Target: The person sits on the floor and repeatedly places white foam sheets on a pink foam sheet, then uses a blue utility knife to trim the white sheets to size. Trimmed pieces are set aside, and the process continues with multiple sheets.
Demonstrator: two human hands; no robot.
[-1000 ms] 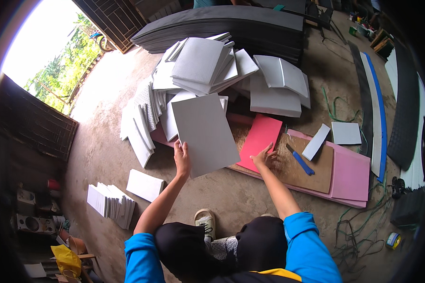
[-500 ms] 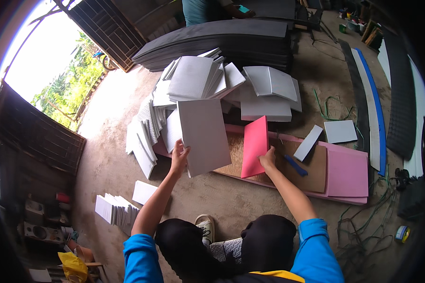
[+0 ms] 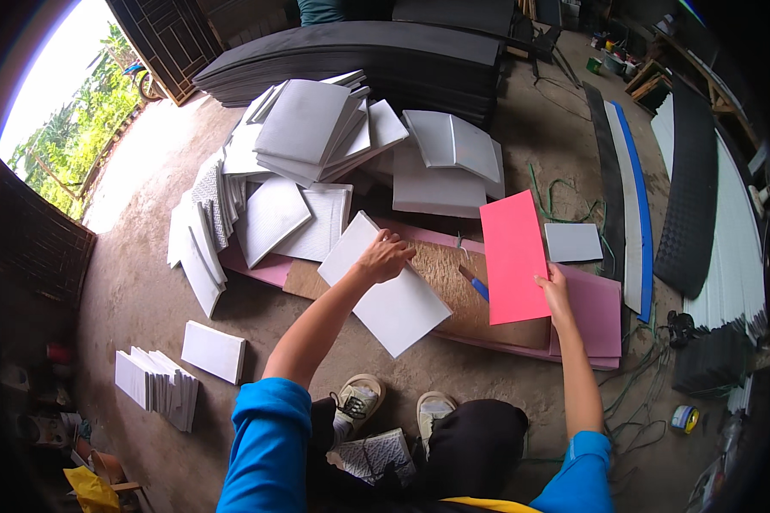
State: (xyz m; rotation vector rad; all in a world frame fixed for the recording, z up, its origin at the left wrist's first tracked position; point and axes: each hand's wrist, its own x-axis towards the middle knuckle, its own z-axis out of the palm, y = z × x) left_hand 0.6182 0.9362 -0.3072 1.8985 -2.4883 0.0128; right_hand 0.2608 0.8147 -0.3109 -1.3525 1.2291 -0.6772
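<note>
My right hand (image 3: 556, 295) grips a bright pink-red rectangular sheet (image 3: 513, 252) by its right edge, thumb on the face, holding it upright above the board. My left hand (image 3: 385, 256) is closed at the upper right edge of a white foam sheet (image 3: 389, 308), which slants across the brown board (image 3: 436, 252); the fingertips are partly hidden. Between the two sheets a blue-handled knife (image 3: 477, 286) lies on the board. Under the board is a long pink foam slab (image 3: 586, 303).
Piles of white foam sheets (image 3: 304, 128) stand beyond the board. A white square piece (image 3: 573, 242) lies at right. Small stacked pieces (image 3: 156, 389) and a white block (image 3: 214, 350) sit on the floor at left. Green straps (image 3: 642, 410) and a tape roll (image 3: 684, 419) lie at right.
My left hand has swung right with the white sheet, tilting it over the board. My right hand has moved right and turned the pink-red sheet's face toward me. The white strip there is now out of sight.
</note>
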